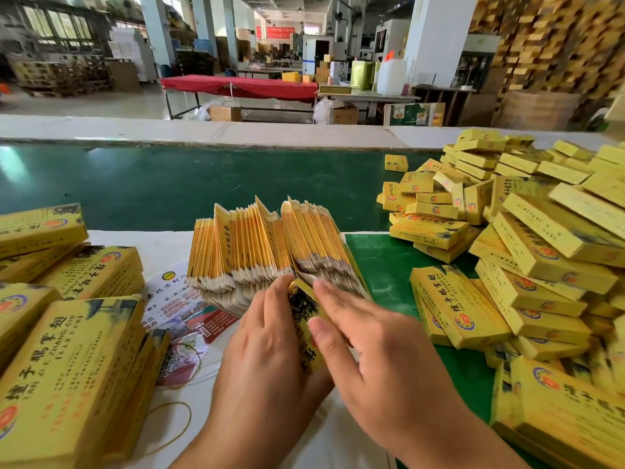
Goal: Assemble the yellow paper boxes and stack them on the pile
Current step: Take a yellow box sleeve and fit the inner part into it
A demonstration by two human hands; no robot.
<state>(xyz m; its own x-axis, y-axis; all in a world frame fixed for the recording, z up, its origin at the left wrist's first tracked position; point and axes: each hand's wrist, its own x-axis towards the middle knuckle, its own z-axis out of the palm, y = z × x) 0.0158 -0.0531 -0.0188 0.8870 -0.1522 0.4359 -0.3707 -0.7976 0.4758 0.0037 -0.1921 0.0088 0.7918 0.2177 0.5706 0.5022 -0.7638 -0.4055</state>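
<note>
A fanned bundle of flat yellow box blanks (267, 245) stands on edge at the table's middle. Just in front of it, my left hand (267, 336) and my right hand (365, 346) hold one flat yellow box (306, 330) between them, fingers curled round its edges. The box is mostly hidden by both hands. A large pile of assembled yellow boxes (527, 238) spreads across the right side.
Stacks of flat yellow boxes (67, 360) lie at the left. Printed leaflets (182, 316) and a rubber band (172, 424) lie on the white table surface. A green conveyor belt (169, 181) runs behind, with one lone box (396, 162) on it.
</note>
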